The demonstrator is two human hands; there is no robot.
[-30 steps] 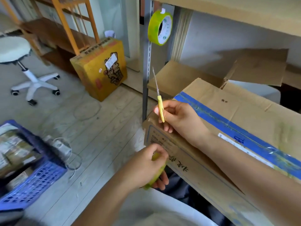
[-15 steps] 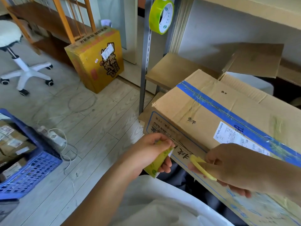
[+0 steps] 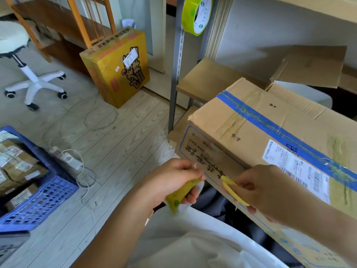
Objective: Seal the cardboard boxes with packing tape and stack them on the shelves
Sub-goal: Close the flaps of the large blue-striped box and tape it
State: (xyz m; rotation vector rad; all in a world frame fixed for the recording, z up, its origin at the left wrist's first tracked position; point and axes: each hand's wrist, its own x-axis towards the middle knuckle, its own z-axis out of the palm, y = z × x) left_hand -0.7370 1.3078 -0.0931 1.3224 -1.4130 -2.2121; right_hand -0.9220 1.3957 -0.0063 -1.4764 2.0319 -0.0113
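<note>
Cutting the tape at the box's near side

Against the printed side of the cardboard box [image 3: 251,136], left hand [image 3: 172,182] clenched round a yellow-green tape roll [image 3: 180,194], right hand [image 3: 270,190] gripping yellow-handled scissors [image 3: 230,187]; blades hidden. Box tilted across the lap, blue tape [image 3: 286,132] along its top seam, shelf upright [image 3: 176,74] just behind with a spare tape roll [image 3: 197,14] hung on it. Best to hold the strip taut, snip close to the roll, then press the loose end flat.
</note>
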